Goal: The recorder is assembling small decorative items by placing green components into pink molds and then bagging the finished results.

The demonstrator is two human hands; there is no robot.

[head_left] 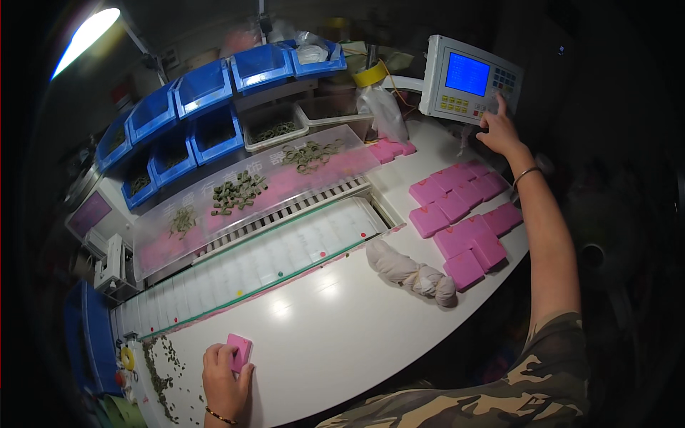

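Note:
Near the front left of the white table, my left hand point(225, 378) is closed around a small pink block point(241, 351), which stands on the tabletop. My right arm stretches up to a white control panel point(467, 80) with a lit blue screen. There my right hand point(501, 130) points with its index finger at the keypad, the other fingers curled and nothing held. Whether the fingertip presses a key I cannot tell. Below that arm lie several pink blocks point(467, 239) side by side, some overlapping. Small dark green bits point(163, 381) are scattered left of my left hand.
A twisted pale cloth point(408, 272) lies mid-table. Behind it runs a long white strip point(264, 257) with a green edge. Green rings and pieces point(239, 191) sit on a clear sheet point(282, 203). Blue bins point(203, 89) line the back; a lamp point(87, 39) shines upper left.

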